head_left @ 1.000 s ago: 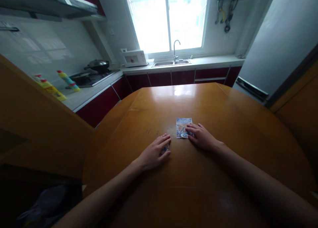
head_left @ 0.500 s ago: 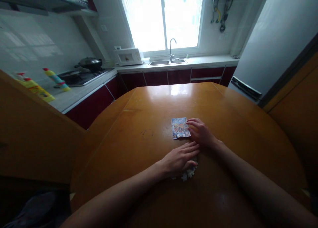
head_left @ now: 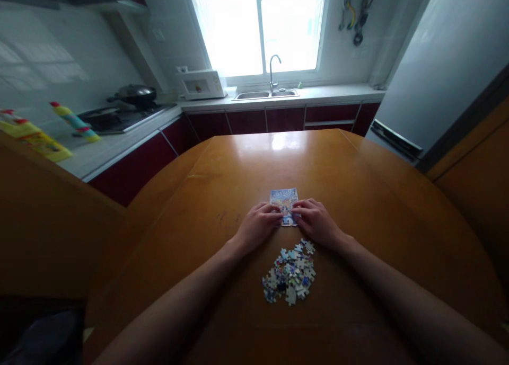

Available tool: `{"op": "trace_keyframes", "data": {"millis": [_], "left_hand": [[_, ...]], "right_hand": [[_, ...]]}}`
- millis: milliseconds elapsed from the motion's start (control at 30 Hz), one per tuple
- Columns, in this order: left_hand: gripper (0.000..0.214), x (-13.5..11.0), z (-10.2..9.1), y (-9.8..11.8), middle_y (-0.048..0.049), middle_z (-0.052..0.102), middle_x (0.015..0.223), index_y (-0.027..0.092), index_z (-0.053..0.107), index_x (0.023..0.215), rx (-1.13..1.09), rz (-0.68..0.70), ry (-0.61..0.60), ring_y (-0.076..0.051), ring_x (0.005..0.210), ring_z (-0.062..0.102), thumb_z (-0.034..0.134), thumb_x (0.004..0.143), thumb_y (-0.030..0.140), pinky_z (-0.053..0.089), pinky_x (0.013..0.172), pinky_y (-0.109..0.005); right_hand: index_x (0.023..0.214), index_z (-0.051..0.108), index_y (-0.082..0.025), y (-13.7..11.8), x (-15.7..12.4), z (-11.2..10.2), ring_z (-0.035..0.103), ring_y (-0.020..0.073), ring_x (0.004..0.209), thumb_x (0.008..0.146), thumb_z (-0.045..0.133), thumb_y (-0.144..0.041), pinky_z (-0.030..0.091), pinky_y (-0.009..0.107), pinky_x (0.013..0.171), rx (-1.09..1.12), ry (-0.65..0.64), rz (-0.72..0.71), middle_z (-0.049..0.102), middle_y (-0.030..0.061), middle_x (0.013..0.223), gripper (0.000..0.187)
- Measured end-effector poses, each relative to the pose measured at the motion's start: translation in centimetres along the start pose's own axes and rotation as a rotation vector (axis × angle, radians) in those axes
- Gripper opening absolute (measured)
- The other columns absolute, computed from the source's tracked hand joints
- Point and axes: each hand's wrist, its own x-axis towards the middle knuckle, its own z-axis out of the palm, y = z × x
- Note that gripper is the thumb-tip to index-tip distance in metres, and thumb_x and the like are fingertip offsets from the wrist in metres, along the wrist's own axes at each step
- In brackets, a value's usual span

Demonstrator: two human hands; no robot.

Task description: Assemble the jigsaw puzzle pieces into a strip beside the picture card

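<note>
A small blue picture card, printed with a colourful scene, lies on the wooden table. At its left edge, my left hand has its fingers bent and resting on the card. My right hand grips the opposite edge, its fingertips on the printed face. The fingers cover part of the card's lower half. Between my forearms, nearer to me, lies a heap of loose jigsaw puzzle pieces, some pale side up and some coloured. Neither hand touches the heap.
Beyond the table, a counter holds a sink, a white microwave and a stove with a lidded pan. Yellow bottles stand at the left. A fridge is on the right.
My left hand has moved off the puzzle pieces, forward and left to the card, uncovering the heap. The card now sits straighter and slightly further left. My right hand stays at its right edge.
</note>
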Motion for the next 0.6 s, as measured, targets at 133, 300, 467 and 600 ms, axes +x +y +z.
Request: {"op": "trace_keyframes", "data": {"millis": [133,300,467,600], "left_hand": [[0.022,-0.3,0.4,0.1,-0.0068,0.068,0.118,0.026,0.073,0.114,0.004,-0.033,0.047,-0.023,0.109,0.058,0.063,0.095,0.025,0.051,0.098,-0.043],[0.014,-2.7,-0.4,2.2,-0.004,0.067,0.089,0.026,0.076,0.098,-0.036,-0.039,0.015,-0.019,0.088,0.059,0.066,0.093,0.034,0.053,0.08,-0.034],[0.018,-4.6,-1.6,4.1,-0.0028,0.065,0.088,0.025,0.075,0.084,-0.073,-0.108,-0.121,-0.02,0.087,0.057,0.072,0.087,0.042,0.047,0.08,-0.037],[0.012,-4.1,-1.6,3.7,-0.0018,0.065,0.085,0.026,0.076,0.085,-0.105,-0.084,-0.147,-0.02,0.087,0.057,0.075,0.086,0.038,0.045,0.079,-0.036]], "right_hand": [[0.119,0.07,-0.024,-0.1,0.0,-0.1,0.056,0.0258,0.118,0.094,0.051,-0.022,0.044,0.046,0.102,0.03,0.049,0.016,0.064,0.0097,0.128,0.032],[0.098,0.072,-0.02,-0.9,-1.3,-0.4,0.062,0.0226,0.096,0.091,0.054,-0.021,0.051,0.038,0.088,0.184,0.154,0.055,0.066,0.0092,0.1,0.019],[0.087,0.069,-0.022,-3.0,-3.0,-1.0,0.059,0.0207,0.088,0.091,0.06,-0.023,0.048,0.036,0.08,0.186,0.011,0.017,0.065,0.0051,0.089,0.01],[0.084,0.069,-0.022,-4.2,-3.2,-1.5,0.057,0.0202,0.088,0.09,0.064,-0.025,0.046,0.036,0.08,0.171,-0.11,-0.071,0.063,0.0038,0.087,0.009]]}}
